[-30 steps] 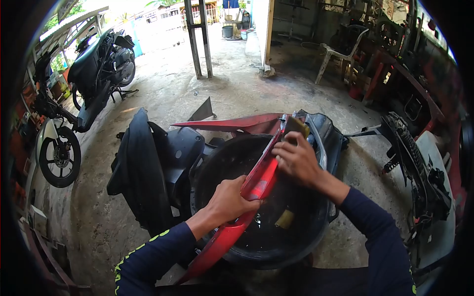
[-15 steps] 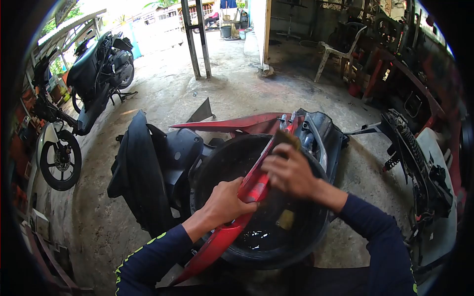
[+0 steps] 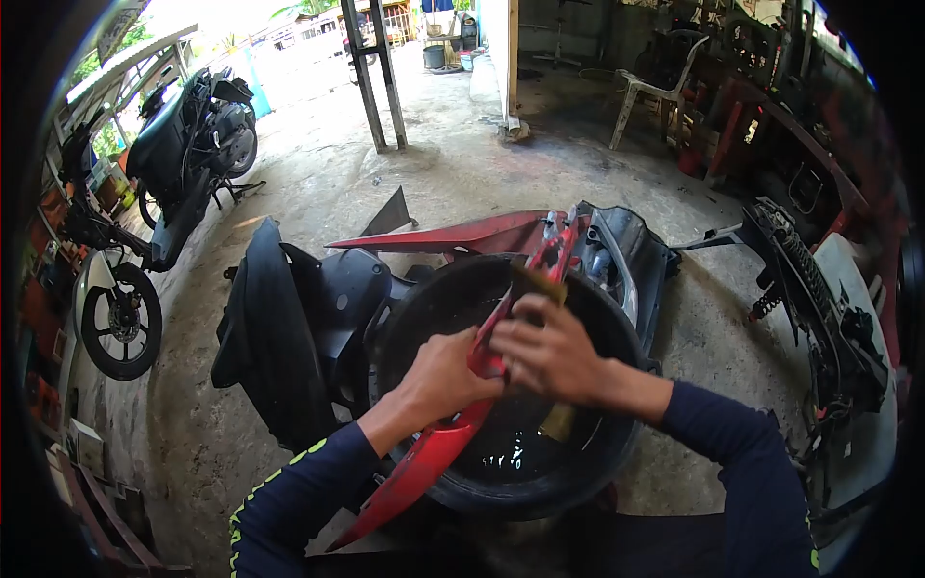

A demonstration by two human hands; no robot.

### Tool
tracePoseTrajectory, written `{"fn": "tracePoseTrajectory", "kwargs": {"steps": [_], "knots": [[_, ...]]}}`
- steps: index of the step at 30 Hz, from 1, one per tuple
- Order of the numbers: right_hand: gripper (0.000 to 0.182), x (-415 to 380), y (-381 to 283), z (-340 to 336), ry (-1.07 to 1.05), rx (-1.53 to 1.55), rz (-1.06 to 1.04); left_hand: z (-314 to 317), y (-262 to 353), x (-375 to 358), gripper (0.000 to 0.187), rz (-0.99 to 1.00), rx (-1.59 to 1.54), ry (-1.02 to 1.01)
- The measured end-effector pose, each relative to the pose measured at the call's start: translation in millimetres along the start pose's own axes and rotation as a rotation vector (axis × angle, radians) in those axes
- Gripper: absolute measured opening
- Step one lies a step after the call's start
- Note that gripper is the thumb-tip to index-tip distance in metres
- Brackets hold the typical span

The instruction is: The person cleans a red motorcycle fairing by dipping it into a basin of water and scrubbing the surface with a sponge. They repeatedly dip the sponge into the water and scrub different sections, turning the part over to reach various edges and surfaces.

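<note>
Rubbing seems in hand, I judge: left hand (image 3: 445, 376) closed round a long red plastic panel (image 3: 424, 472) over a round black tub (image 3: 409, 323), half-curled right hand (image 3: 554, 352) holding a flat brownish pad (image 3: 536, 285), strokes needing firm bracing next.

left sleeve (image 3: 306, 496): dark navy, yellow-green edge markings | right sleeve (image 3: 734, 448): dark navy

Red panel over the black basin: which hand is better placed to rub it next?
Probably the right hand: it holds the brownish pad close beside the red panel, while the left hand is occupied with gripping that panel.
</note>
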State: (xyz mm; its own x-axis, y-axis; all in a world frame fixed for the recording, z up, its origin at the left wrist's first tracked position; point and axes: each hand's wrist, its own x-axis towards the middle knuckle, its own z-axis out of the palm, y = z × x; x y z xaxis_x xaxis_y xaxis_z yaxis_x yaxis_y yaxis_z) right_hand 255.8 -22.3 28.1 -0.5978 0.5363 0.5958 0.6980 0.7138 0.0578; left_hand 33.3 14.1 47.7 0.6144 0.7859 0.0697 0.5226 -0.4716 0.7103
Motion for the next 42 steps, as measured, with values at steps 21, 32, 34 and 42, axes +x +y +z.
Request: {"fn": "tracePoseTrajectory", "kwargs": {"steps": [21, 32, 34, 42], "knots": [[0.033, -3.2, 56.7, -9.2, 0.058, -0.078, 0.114, -4.8, 5.0, -1.5, 0.056, -0.004, 0.051, 0.005], [0.028, -6.0, 57.8, -12.7, 0.073, -0.181, 0.19, -12.4, 14.3, 0.1, 0.059, -0.046, 0.003, -0.05], [0.025, -5.1, 10.8, -5.3, 0.067, 0.003, 0.137, -6.7, 8.3, 4.4, 0.059, -0.044, 0.05, -0.052], [0.03, 4.5, 27.1, 3.8, 0.108, -0.043, 0.151, -9.3, 4.7, 5.8, 0.055, -0.043, 0.02, -0.013]]}}
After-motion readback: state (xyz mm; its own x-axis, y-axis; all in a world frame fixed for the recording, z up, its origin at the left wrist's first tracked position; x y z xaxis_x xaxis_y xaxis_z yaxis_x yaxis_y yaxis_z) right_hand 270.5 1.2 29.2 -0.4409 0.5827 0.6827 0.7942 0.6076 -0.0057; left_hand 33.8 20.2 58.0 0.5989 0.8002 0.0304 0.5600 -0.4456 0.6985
